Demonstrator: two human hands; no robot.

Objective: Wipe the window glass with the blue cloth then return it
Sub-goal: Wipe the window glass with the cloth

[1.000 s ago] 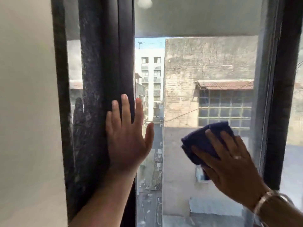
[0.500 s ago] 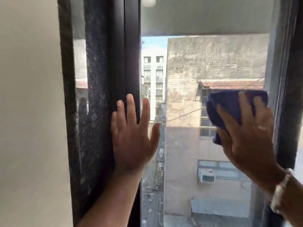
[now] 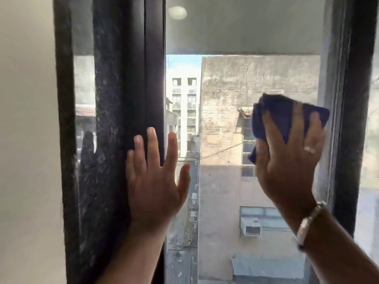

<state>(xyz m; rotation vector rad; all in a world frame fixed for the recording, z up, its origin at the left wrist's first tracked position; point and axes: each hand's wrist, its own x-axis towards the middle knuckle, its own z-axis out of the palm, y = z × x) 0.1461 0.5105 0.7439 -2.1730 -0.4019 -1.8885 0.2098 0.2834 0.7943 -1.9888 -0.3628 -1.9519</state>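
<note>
The cloth (image 3: 287,113) is lying flat against the glass (image 3: 225,99), bunched into a rough rectangle whose long axis is running across the pane, slightly tilted, with its far corner pointing toward the right frame (image 3: 352,119) and nearly touching it. It is looking dark blue, almost navy, soft and folded over itself, with a loose corner hanging down below the thumb side of the hand. The right hand (image 3: 287,160) is pressing it to the glass with the palm flat and the fingers spread and pointing up; the grip is wide open rather than closed around the fabric, holding it only by pressure. A ring (image 3: 309,150) is showing on one finger and a watch (image 3: 307,222) is sitting on the wrist. The left hand (image 3: 153,181) is resting open and empty, fingers splayed upward, partly on the left frame (image 3: 131,78) and partly on the glass just beside it, well apart from the cloth. Through the pane, a weathered building (image 3: 246,83) is standing behind the cloth.
</note>
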